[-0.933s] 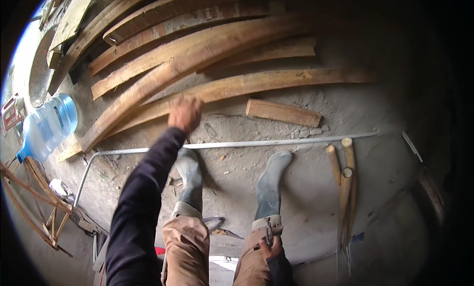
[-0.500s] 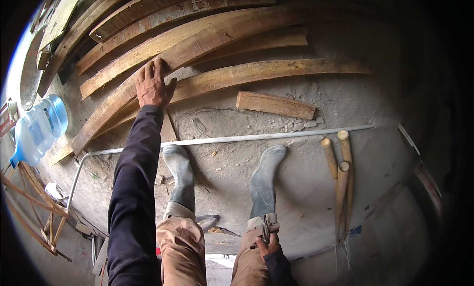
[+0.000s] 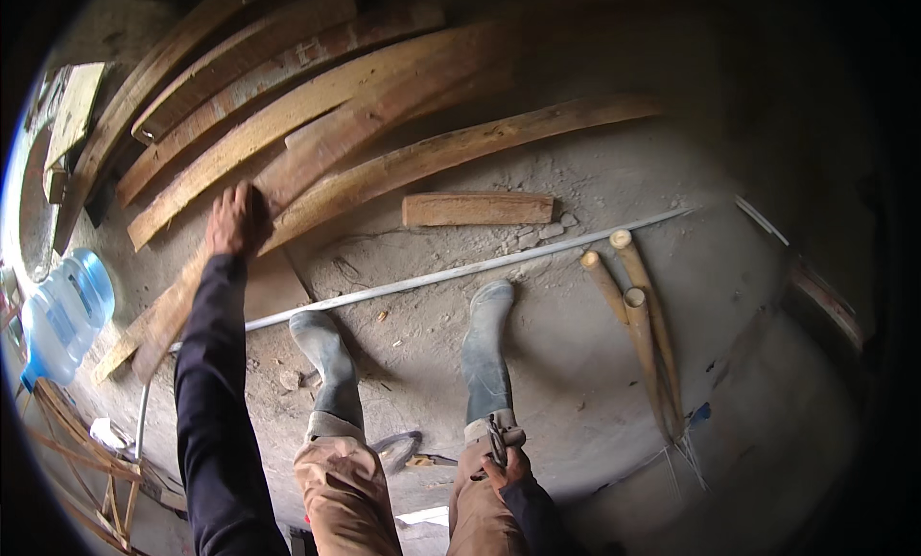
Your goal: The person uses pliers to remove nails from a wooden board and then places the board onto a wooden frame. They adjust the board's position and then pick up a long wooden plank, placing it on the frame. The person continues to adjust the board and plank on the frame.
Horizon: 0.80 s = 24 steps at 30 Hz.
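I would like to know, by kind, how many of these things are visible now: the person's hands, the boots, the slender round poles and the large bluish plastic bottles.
Hands: 2 (left hand, right hand)
Boots: 2
Round poles: 3
Plastic bottles: 1
Total: 8

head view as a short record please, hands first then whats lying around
left hand: at a slanting plank, which is blurred
right hand: low by the right leg, closed around a metal tool; exact kind unclear
boots: grey, toes near the pipe
pipe: pale, lying across the floor
block: short, wooden, beyond the pipe
poles: three, right of the boots
jug: blue, see-through, on its side at far left
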Tool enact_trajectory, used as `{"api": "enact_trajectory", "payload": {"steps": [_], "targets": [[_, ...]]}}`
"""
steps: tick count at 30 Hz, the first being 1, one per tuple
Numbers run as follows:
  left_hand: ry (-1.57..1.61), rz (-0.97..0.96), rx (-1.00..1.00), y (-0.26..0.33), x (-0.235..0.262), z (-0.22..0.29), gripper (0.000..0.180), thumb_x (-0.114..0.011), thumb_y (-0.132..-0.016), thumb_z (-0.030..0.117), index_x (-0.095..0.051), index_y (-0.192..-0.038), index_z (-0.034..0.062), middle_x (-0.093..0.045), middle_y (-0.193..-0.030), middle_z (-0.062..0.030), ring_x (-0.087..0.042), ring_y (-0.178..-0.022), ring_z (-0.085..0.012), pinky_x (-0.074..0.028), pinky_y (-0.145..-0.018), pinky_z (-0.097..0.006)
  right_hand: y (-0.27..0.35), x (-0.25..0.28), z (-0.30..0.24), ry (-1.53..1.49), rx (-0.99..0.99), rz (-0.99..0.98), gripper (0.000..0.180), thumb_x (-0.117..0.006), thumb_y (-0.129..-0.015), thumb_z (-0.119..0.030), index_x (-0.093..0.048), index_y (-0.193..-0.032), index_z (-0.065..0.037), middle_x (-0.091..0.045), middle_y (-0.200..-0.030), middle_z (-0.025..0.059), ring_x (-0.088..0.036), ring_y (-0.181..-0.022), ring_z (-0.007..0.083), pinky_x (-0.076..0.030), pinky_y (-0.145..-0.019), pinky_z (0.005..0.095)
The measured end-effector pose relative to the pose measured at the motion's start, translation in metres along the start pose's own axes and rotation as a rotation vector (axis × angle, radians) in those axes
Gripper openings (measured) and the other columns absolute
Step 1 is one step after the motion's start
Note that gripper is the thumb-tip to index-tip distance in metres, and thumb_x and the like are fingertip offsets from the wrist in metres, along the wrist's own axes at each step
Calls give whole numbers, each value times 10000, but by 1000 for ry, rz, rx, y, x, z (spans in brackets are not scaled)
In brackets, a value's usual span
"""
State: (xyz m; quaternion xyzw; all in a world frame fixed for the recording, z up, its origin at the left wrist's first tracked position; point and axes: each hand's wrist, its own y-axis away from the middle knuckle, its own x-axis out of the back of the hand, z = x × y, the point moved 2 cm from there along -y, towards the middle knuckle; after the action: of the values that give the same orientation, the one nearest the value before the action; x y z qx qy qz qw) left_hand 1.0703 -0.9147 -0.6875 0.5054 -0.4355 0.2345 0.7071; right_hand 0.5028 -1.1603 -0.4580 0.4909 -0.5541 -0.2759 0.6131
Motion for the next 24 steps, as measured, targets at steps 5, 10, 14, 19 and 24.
{"api": "enact_trajectory", "payload": {"steps": [5,10,14,19,24], "targets": [[768,-314,-236,140,23,27,537,-679,-835,299,-543,-1261,3,-613,-1179,-167,-601,-1048,-316,-514,-853,-415,-2,-5,2,-127,-152,-68,699,-663,-778,-579,-569,-1165,-5,-634,-1091,255,-605,-1051,406,-480,-892,453],[1236,-1088,143,293,97,75,727,-801,-770,395,-547,-1324,-1,-651,-1187,-96,-591,-1089,-169,-468,-949,-306,6,26,-48,-748,-473,-193,299,-645,-888,-381,-571,-860,-93,-531,-567,36,-462,-375,156,-358,-326,330],[1716,-1285,543,383,150,94,769,-767,-783,400,-493,-1354,-36,-643,-1192,-147,-624,-1054,-210,-465,-970,-320,3,73,-126,-1242,-436,-229,427,-678,-837,-548,-538,-853,-145,-501,-570,24,-510,-456,192,-398,-392,341],[2325,-1669,429,428,181,112,917,-713,-795,472,-330,-1425,-73,-503,-1351,-281,-547,-1220,-397,-448,-1039,-439,-22,129,-225,-1508,-123,-187,460,-679,-821,-616,-555,-876,-176,-668,-894,44,-635,-765,198,-514,-674,377],[2160,-1639,457,436,184,118,924,-694,-782,494,-331,-1421,-66,-513,-1328,-285,-558,-1203,-382,-459,-1019,-459,-34,162,-291,-1594,175,-228,963,-700,-756,-674,-361,-1465,-116,-462,-1386,116,-443,-1258,307,-420,-993,500]]}}
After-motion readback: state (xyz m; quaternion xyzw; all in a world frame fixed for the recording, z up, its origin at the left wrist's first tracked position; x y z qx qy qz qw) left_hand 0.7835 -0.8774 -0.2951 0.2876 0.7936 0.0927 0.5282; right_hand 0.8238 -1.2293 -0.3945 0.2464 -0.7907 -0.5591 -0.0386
